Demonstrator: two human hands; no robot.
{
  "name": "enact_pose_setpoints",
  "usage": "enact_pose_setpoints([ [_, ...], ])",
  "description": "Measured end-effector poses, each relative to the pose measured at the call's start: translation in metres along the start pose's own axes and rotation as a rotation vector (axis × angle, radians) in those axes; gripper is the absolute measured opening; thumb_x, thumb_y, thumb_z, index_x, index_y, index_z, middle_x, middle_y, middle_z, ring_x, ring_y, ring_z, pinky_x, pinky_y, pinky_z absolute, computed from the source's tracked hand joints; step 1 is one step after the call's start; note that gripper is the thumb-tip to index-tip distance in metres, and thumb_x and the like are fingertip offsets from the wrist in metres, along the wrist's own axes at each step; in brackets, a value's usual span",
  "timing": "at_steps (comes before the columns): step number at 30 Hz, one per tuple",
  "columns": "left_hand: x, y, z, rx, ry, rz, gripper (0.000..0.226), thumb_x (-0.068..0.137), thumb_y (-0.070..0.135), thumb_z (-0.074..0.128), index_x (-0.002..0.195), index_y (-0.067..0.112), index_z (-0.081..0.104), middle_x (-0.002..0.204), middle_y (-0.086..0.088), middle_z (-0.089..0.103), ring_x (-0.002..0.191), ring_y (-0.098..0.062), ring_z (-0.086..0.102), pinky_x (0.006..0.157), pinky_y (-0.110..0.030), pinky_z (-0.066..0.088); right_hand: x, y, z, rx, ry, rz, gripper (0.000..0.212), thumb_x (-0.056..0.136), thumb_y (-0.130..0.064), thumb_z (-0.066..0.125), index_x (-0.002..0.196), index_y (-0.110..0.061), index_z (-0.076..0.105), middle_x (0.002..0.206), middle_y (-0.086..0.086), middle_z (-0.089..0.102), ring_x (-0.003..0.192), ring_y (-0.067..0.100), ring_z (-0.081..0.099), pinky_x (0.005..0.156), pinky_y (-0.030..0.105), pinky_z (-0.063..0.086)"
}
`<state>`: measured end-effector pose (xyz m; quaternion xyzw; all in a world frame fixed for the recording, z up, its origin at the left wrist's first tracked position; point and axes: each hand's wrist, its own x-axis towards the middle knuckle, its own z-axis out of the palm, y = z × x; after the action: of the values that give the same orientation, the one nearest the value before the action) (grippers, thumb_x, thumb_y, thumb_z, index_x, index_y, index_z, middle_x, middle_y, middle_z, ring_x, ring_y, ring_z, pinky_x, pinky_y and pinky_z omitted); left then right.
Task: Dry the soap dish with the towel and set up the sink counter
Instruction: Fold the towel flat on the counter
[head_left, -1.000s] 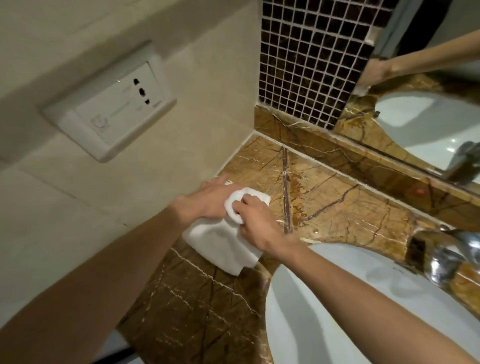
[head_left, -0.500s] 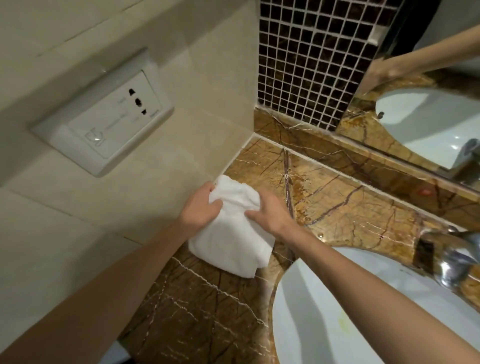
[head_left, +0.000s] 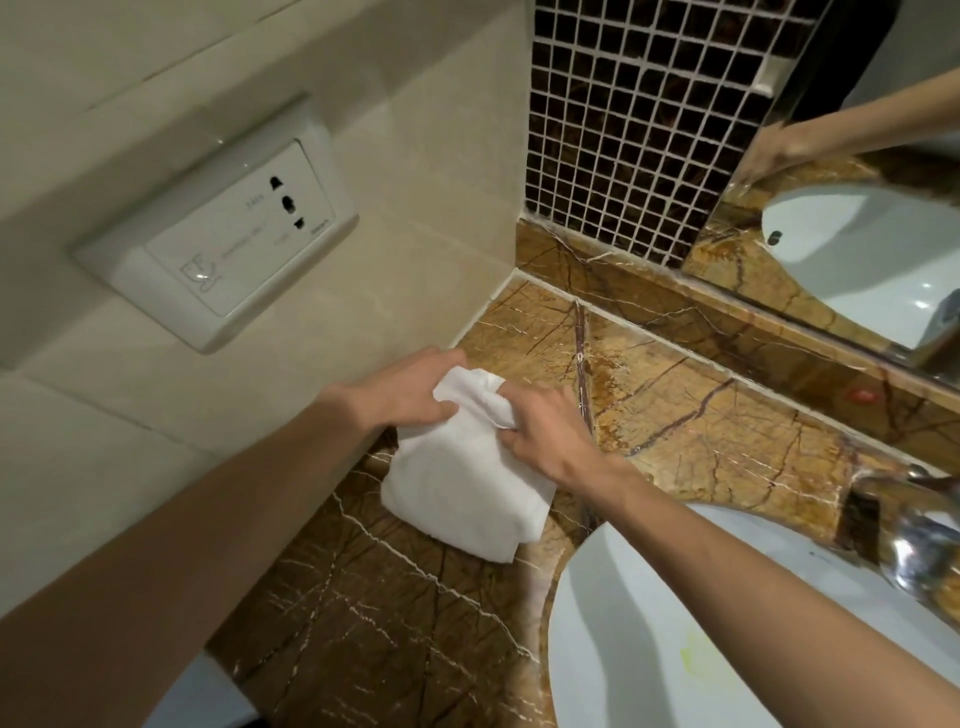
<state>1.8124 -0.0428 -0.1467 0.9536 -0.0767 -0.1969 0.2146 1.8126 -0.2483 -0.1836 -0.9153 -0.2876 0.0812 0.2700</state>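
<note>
A white towel (head_left: 467, 483) hangs over the brown marble counter (head_left: 701, 431), bunched at its top between both hands. My left hand (head_left: 410, 389) grips the towel's upper left part. My right hand (head_left: 545, 436) closes on the bunched top from the right. The soap dish is hidden; whatever the towel wraps cannot be made out. The towel's lower end drapes down toward the counter near the basin's rim.
A white basin (head_left: 727, 639) fills the lower right, with a chrome tap (head_left: 914, 540) over its far side. A white wall socket plate (head_left: 218, 244) sits on the beige tiled wall at left. Dark mosaic tiles (head_left: 634, 119) and a mirror (head_left: 857, 208) stand behind the counter.
Both hands have shifted on the towel: a second ago a white rounded edge showed between them, then the towel covered it, and now the cloth is bunched tighter at the top.
</note>
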Motion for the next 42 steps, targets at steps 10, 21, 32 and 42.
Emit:
enact_pose_setpoints([
  [10, -0.009, 0.030, 0.043, 0.037, 0.339, -0.331, 0.067, 0.092, 0.021, 0.050, 0.149, 0.012, 0.015, 0.150, -0.021, 0.026, 0.136, -0.036, 0.028, 0.113, -0.044, 0.024, 0.007, -0.005, 0.009, -0.299, 0.169, 0.177, 0.070, 0.081, -0.042, 0.066, 0.136, -0.012, 0.035, 0.144, 0.026, 0.034, 0.134, 0.040, 0.029, 0.109, 0.057, 0.024],
  [21, -0.027, 0.000, 0.102, 0.536, 0.228, -0.071, 0.064, 0.094, 0.044, 0.015, 0.152, 0.016, 0.009, 0.160, -0.016, 0.014, 0.146, -0.034, 0.014, 0.116, -0.055, 0.012, -0.019, -0.001, 0.039, -0.251, -0.163, 0.060, 0.061, 0.100, -0.044, 0.019, 0.152, -0.018, 0.001, 0.161, 0.015, 0.005, 0.148, 0.031, 0.002, 0.115, 0.043, -0.006],
  [32, -0.049, 0.008, 0.120, 0.459, 0.300, -0.078, 0.068, 0.093, 0.051, 0.020, 0.151, 0.015, 0.018, 0.157, -0.023, 0.016, 0.144, -0.042, 0.016, 0.114, -0.063, 0.012, -0.014, 0.016, 0.023, -0.089, -0.203, 0.247, 0.067, 0.097, -0.051, 0.034, 0.151, -0.018, 0.010, 0.161, 0.010, 0.005, 0.148, 0.030, -0.003, 0.115, 0.059, 0.006],
  [42, -0.060, 0.016, 0.140, 0.416, 0.401, -0.076, 0.067, 0.094, 0.051, 0.027, 0.150, 0.014, 0.023, 0.155, -0.024, 0.022, 0.142, -0.042, 0.019, 0.116, -0.057, 0.011, -0.044, 0.006, 0.037, -0.350, -0.079, -0.035, 0.062, 0.100, -0.046, 0.015, 0.152, -0.014, 0.007, 0.160, 0.017, 0.003, 0.148, 0.032, 0.001, 0.116, 0.046, -0.003],
])
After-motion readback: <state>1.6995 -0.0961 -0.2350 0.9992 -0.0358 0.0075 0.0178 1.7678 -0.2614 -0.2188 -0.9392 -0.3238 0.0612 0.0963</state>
